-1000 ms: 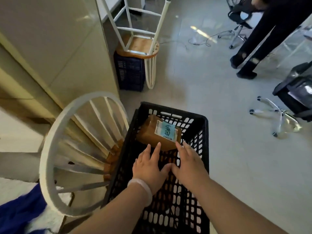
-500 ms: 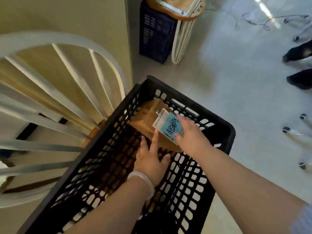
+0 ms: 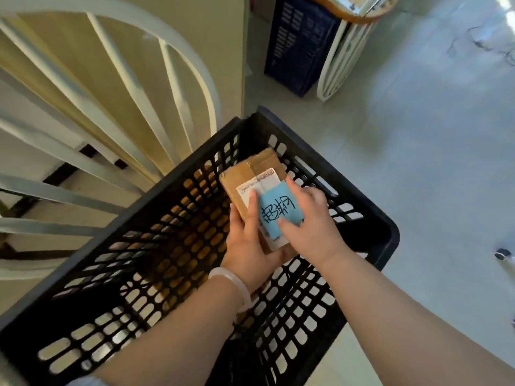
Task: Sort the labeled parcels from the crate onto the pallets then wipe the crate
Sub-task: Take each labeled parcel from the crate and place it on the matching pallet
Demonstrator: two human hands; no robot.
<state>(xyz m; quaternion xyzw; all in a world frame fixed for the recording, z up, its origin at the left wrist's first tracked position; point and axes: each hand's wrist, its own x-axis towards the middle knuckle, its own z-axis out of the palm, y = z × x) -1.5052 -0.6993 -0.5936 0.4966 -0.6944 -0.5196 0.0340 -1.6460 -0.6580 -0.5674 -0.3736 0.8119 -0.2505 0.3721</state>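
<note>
A black slotted plastic crate (image 3: 370,218) stands on the floor below me. Inside it, near the far end, is a brown cardboard parcel (image 3: 250,169) with a white shipping label and a blue note bearing black handwriting (image 3: 278,211). My left hand (image 3: 248,246), with a pale bracelet on the wrist, grips the parcel's near left edge from below, thumb on the label. My right hand (image 3: 309,218) clasps the parcel's right side, fingers over the blue note. The parcel is tilted up off the crate floor.
A white spindle-back chair (image 3: 133,87) lies tipped against the crate's left side by a beige wall. A dark blue crate (image 3: 295,48) with an upturned white stool (image 3: 345,51) on it stands farther off. Grey tiled floor (image 3: 432,149) spreads to the right.
Both hands reached forward from the crate's middle and closed on the parcel. It has tilted up and come toward me. My head moved closer over the crate.
</note>
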